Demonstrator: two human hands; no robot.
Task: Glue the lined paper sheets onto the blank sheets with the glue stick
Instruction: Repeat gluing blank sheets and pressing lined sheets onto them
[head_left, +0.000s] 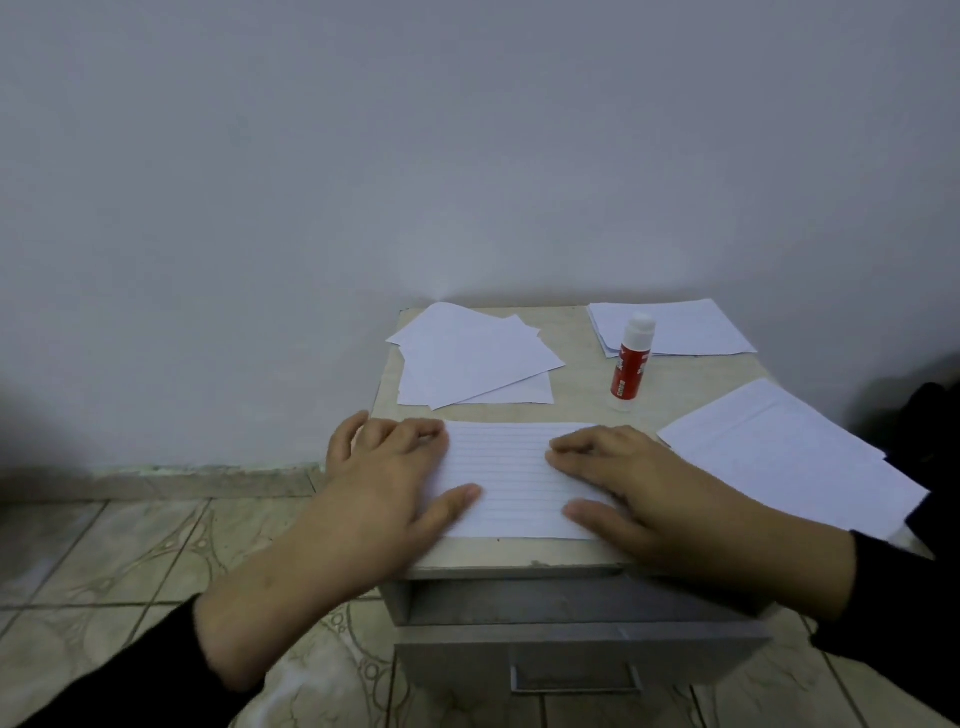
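1. Blank sheets (470, 358): loose fan at the far left of the desk (576, 384), edges out of line, one corner past the desk edge. Thin and limp. Judged to slide on each other, so peel the top one by a free corner, not from the middle.
2. Your left hand (387, 467): flat, palm down on the left end of the lined sheet (506, 480). Fingers (415, 434) spread and extended, gripping nothing, only pressing.
3. Lined sheet: near front edge of the desk, between both hands, lying flat. Whether a blank sheet lies under it cannot be told. Weight negligible and no stiffness. If the glue is wet, expect it to creep sideways under uneven pressure and to wrinkle. Smooth from centre outward and hold by edges or corners.
4. Your right hand (631, 486): flat on the right end of the same sheet, fingers open and laid down, thumb toward the front edge. No grasp here either.
5. Glue stick (631, 364): upright behind the lined sheet, white cap on, red label. Rigid, light, smooth-sided and tall for its base, so judged easy to tip. Take it around the red barrel.
6. More paper: a squared stack (691, 327) at the far right corner, just behind the glue stick, and sheets (789, 452) at the right edge, overhanging. Faint lines on these. Judged liable to slip off if brushed.
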